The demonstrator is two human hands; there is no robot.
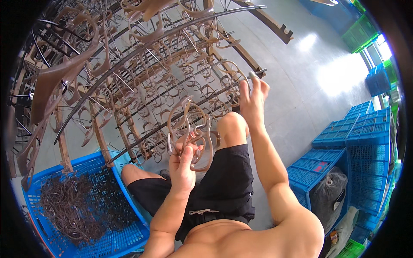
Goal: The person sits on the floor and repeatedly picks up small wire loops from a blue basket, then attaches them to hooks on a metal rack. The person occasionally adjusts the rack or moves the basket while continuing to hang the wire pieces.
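Note:
My left hand point(184, 167) is closed around several glossy brown loop-shaped pieces point(208, 158), thin curved frames that stand up from the fingers in front of my knees. My right hand point(254, 102) reaches far forward, its thumb and fingers apart, at the end of a dark rack rod. Right at its fingertips hangs another brown loop-shaped piece point(234, 65); whether they touch is hard to see. A large rack point(163, 36) of dark rods and brown bars carries many similar curved pieces.
At my lower left stands a blue plastic crate point(129, 189) with a heap of brown and black looped pieces point(71, 206). Stacked blue crates point(365, 133) line the right side, with a dark plastic bag point(331, 189) among them. Grey floor point(297, 81) lies beyond my right hand.

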